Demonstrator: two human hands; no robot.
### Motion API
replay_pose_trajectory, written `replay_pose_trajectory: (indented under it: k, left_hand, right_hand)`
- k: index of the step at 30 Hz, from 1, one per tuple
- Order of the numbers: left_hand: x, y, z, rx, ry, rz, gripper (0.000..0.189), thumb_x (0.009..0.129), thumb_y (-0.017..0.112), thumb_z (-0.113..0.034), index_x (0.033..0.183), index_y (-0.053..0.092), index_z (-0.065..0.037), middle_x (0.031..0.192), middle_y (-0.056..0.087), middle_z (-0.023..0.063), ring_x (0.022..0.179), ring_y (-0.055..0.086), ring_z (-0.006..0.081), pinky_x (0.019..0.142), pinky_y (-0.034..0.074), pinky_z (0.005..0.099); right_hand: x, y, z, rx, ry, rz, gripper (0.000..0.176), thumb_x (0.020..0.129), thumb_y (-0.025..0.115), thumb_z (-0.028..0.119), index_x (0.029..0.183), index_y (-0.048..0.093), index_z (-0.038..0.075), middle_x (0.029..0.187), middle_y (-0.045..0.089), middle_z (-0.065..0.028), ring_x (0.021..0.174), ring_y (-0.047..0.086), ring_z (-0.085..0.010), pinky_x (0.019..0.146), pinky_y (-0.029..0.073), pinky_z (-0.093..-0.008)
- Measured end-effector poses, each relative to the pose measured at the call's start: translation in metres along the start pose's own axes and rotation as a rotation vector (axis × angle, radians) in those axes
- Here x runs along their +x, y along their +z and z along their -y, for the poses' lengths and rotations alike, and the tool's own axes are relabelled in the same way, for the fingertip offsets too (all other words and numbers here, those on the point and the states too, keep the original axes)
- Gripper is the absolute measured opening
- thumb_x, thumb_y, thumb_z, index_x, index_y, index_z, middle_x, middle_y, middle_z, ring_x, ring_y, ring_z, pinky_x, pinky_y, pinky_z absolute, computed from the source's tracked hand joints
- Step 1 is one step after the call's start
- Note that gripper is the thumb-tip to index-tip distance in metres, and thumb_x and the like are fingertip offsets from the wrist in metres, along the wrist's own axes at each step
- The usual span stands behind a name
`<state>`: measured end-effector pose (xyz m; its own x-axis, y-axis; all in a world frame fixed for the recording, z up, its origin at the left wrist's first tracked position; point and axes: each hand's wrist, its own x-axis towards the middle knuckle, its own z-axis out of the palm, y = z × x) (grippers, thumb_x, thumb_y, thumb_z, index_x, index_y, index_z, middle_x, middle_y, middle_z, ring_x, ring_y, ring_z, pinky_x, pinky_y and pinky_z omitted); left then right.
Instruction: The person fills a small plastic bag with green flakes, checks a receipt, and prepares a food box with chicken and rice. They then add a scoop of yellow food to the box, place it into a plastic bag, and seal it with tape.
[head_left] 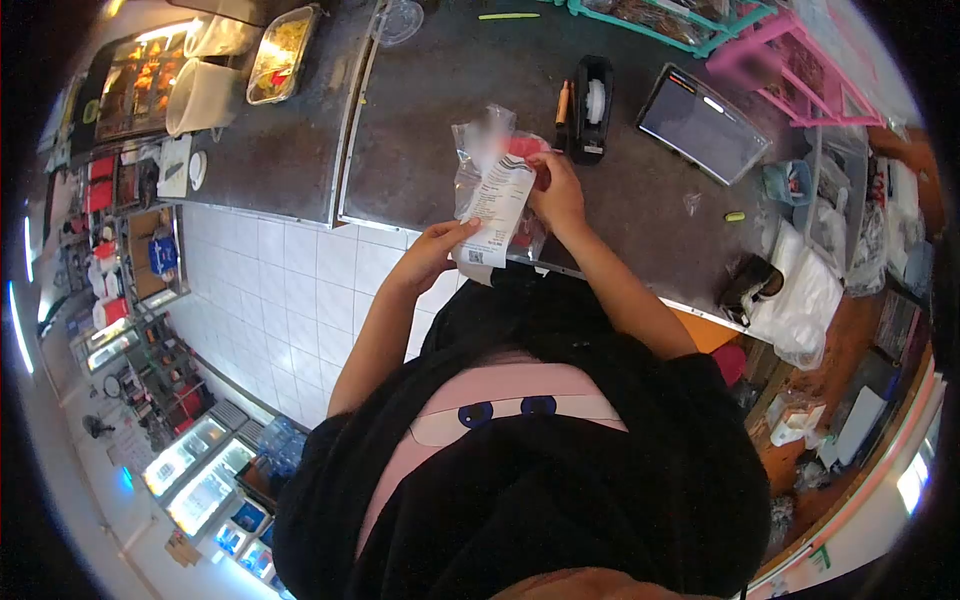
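Observation:
A long white printed receipt (497, 205) lies over a clear plastic bag (467, 150) at the table's front edge. My left hand (436, 254) pinches the receipt's lower left side between thumb and fingers. On the right, my right hand (556, 192) has its fingers closed at the upper edge of the receipt and bag, beside something red (526, 147) that shows through the plastic. What the red thing is, I cannot make out. The receipt is tilted, with a square code near its bottom end.
Behind my right hand stands a black tape dispenser (592, 108), with an orange pen-like item (564, 102) beside it. A tablet (703, 122) leans farther right. Pink (800, 75) and teal baskets (640, 28) stand at the back. Plastic bags (797, 290) hang over the right edge.

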<state>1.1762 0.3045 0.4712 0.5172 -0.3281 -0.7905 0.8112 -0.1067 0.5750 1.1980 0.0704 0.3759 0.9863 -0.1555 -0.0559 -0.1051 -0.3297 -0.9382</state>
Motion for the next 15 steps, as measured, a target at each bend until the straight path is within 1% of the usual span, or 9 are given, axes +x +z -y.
replay_pose_trajectory:
  k: [1,2,5,8,11,12,14,15]
  left_hand:
    - [-0.002,0.004,-0.003,-0.004,-0.005,-0.013,0.045,0.092,0.068,-0.046,0.108,0.069,-0.004,0.099,0.07,0.0053,0.093,0.065,0.0147,0.085,0.051,0.035]
    - [-0.006,0.009,-0.007,-0.009,-0.008,-0.028,0.046,0.092,0.067,-0.046,0.109,0.069,-0.004,0.099,0.07,0.0053,0.093,0.065,0.0149,0.085,0.051,0.0359]
    - [-0.006,0.013,-0.01,0.021,-0.02,-0.034,0.048,0.092,0.067,-0.048,0.113,0.067,-0.005,0.101,0.069,0.0054,0.094,0.065,0.0157,0.086,0.052,0.0377]
    - [-0.005,0.014,-0.001,0.04,-0.041,-0.031,0.05,0.092,0.066,-0.049,0.115,0.066,-0.005,0.102,0.069,0.0053,0.096,0.064,0.0164,0.087,0.052,0.0385]
    - [-0.003,0.015,0.006,0.044,-0.061,-0.039,0.05,0.092,0.066,-0.05,0.114,0.066,-0.005,0.103,0.069,0.0053,0.097,0.064,0.0169,0.087,0.052,0.0383]
    - [-0.002,0.014,0.009,0.045,-0.07,-0.043,0.05,0.092,0.066,-0.05,0.113,0.066,-0.005,0.103,0.069,0.0053,0.098,0.064,0.017,0.087,0.051,0.0382]
    - [0.001,0.013,0.018,0.034,-0.066,-0.029,0.051,0.091,0.066,-0.051,0.114,0.066,-0.005,0.102,0.069,0.0054,0.096,0.065,0.0175,0.087,0.051,0.0386]
    - [0.003,0.012,0.022,0.028,-0.064,-0.02,0.051,0.091,0.066,-0.051,0.114,0.066,-0.005,0.102,0.069,0.0054,0.096,0.065,0.0178,0.087,0.051,0.0389]
  right_hand:
    - [0.007,0.0,0.003,-0.125,-0.062,-0.041,0.028,0.077,0.074,0.002,0.102,0.064,0.009,0.116,0.063,-0.01,0.098,0.066,-0.0255,0.08,0.053,-0.033]
    - [0.011,-0.002,0.005,-0.185,-0.064,-0.063,0.023,0.079,0.072,0.003,0.1,0.064,0.007,0.108,0.067,-0.0105,0.095,0.069,-0.0271,0.079,0.053,-0.0325]
    - [0.018,-0.009,0.01,-0.048,0.056,0.011,0.023,0.081,0.071,0.006,0.103,0.064,0.006,0.096,0.072,-0.0111,0.088,0.071,-0.0258,0.079,0.054,-0.0322]
    - [0.022,-0.011,-0.007,-0.003,-0.005,0.002,0.02,0.083,0.07,0.009,0.102,0.066,0.004,0.089,0.074,-0.013,0.082,0.072,-0.0251,0.076,0.055,-0.0325]
    - [0.025,-0.009,-0.021,0.027,-0.033,0.032,0.017,0.083,0.07,0.011,0.099,0.068,0.004,0.091,0.074,-0.0148,0.083,0.072,-0.0251,0.076,0.054,-0.0321]
    - [0.025,-0.007,-0.025,0.017,-0.004,0.023,0.016,0.083,0.07,0.011,0.097,0.069,0.003,0.092,0.073,-0.0154,0.083,0.072,-0.0274,0.076,0.055,-0.0337]
    - [0.022,-0.011,-0.012,-0.006,0.056,0.004,0.015,0.081,0.07,0.012,0.094,0.07,0.003,0.092,0.073,-0.0168,0.083,0.071,-0.0319,0.076,0.055,-0.0369]
    - [0.018,-0.01,-0.005,-0.018,0.102,-0.02,0.016,0.081,0.07,0.011,0.094,0.07,0.003,0.091,0.072,-0.0169,0.083,0.071,-0.0315,0.076,0.055,-0.037]
